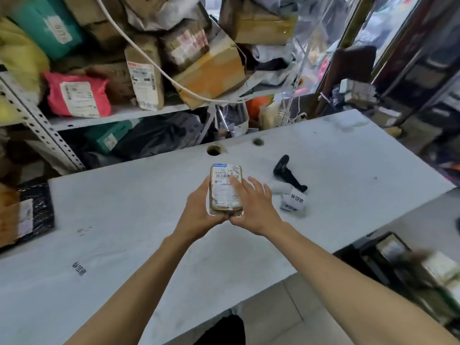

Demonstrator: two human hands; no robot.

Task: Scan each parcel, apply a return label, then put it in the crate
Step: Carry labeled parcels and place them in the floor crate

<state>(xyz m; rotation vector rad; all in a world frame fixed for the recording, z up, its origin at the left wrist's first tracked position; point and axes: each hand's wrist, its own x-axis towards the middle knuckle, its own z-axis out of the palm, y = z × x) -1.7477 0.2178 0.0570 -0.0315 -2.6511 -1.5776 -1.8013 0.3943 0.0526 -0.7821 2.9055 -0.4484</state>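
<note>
One small brown parcel (pixel 226 188) is held above the middle of the white table (pixel 149 220) by two hands. The left hand (pixel 199 207) is cupped round the parcel's left edge and near end, its fingers curled beneath; the right hand (pixel 251 202) is laid on the parcel's top and right side with fingers spread and nearly straight, the fingertips pressed on the white shipping label (pixel 225 180). One barcode is printed near the label's far end; the lines of small text below it are too fine to be read. One black handheld barcode scanner (pixel 286 173) is seen lying on the table to the right of the parcel, apart from it. Just beside the scanner's near end, one white roll of return labels (pixel 293 201) is seen, with black Chinese characters printed on it, repeated at least twice. One further stamp of similar black characters (pixel 79 268) is seen on the table surface at the near left. Two round cable holes (pixel 214 150) are cut in the table's far edge. One dark crate (pixel 403 267), blurred, is seen at the lower right below table level, with pale parcels inside whose number cannot be told. Behind the table, metal shelving (pixel 119 115) is loaded with many parcels, among them one pink mailer bag (pixel 77 94), one teal box (pixel 47 26) and several brown cartons; their labels are illegible.
</note>
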